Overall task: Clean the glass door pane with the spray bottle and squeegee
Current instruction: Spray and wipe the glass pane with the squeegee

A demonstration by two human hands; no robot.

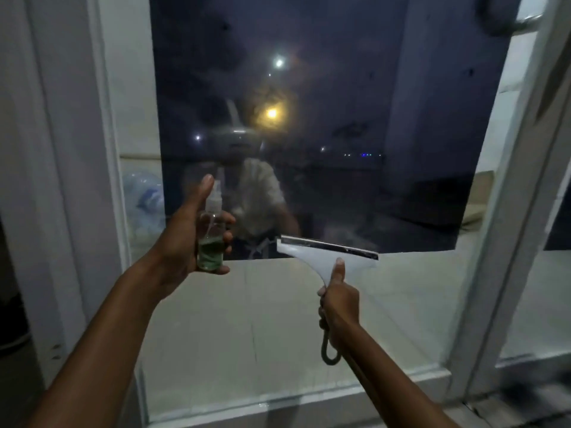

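**Door Pane Cleaning: Hand and Tool Positions**

In front of the glass door pane (309,134), both hands are raised, each holding one tool.

Left hand (185,242): its grip is wrapped around a small clear spray bottle (211,239). The bottle stands upright, with green liquid filling roughly its lower part. The thumb points upward beside the nozzle, and the fingers curl around the far side of the bottle body. The bottle is left of centre, at the lower edge of the dark area of the pane.

Right hand (338,299): its grip is closed around the handle of a white squeegee (327,253). The thumb lies along the handle neck, pointing up toward the head. The dark blade strip runs along the top edge, tilted slightly down to the right, and lies at the lower edge of the dark area. Whether the blade touches the glass cannot be told. A looped cord (329,350) hangs below the fist.

The white door frame (102,149) borders the pane on the left. The glass shows a faint reflection of the person and several points of light.
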